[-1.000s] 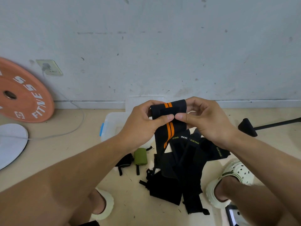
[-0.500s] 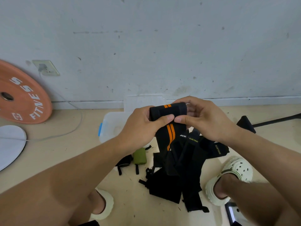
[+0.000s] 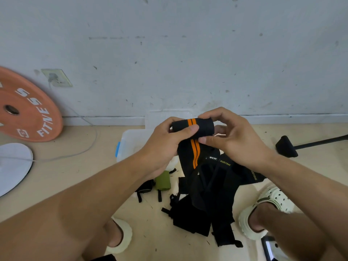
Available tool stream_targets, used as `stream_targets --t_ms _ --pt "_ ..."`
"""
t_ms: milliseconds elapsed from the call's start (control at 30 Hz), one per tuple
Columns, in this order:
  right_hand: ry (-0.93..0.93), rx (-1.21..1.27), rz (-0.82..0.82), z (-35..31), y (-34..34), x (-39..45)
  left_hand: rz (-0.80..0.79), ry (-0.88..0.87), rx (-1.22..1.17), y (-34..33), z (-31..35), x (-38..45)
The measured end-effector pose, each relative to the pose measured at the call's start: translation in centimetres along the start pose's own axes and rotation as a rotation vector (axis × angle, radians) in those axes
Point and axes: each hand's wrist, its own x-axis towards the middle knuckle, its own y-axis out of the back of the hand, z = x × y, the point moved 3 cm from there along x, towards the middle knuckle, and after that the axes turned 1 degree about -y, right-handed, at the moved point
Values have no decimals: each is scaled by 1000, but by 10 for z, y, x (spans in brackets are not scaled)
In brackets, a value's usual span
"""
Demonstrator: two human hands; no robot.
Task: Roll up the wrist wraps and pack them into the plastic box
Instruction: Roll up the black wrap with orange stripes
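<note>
Above the plastic box [image 3: 130, 142], both hands hold a black wrap [image 3: 193, 129] with orange stripes. The left hand [image 3: 165, 146] curls round the roll's left end, thumb pressed across its front; the right hand [image 3: 231, 136] pinches the right end. Since a second ago the flat end has become a thicker roll, with less tail hanging toward the pile [image 3: 205, 200] of loose wraps on the floor nearer the person than the box. Rolling is under way; nothing shows as packed.

An orange weight plate [image 3: 24, 108] leans against the grey wall [image 3: 188, 53] at the left edge; a wall socket [image 3: 56, 77] sits just right of it, its cable [image 3: 88, 144] trailing over the floor; a white disc [image 3: 13, 166] lies lower left; a black-tipped bar [image 3: 301, 146] lies at right.
</note>
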Motion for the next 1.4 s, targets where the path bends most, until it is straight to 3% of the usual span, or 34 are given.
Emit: stream_targets --t_ms 133,300,567,700,1167,1400 --pt "-156 220 -47 -1 1 2 24 -146 118 4 7 1" --pt "-155 221 -60 -4 -3 2 -21 -210 198 6 12 -4" --pt "-8 157 79 -10 1 -2 -67 -57 133 -1 11 -3" --pt "21 121 114 -11 2 -2 -39 -61 134 -1 10 0" --pt "-53 188 -7 -6 4 2 -50 -142 100 3 7 3" --pt "2 144 108 0 6 2 -117 70 -45 -4 10 -2"
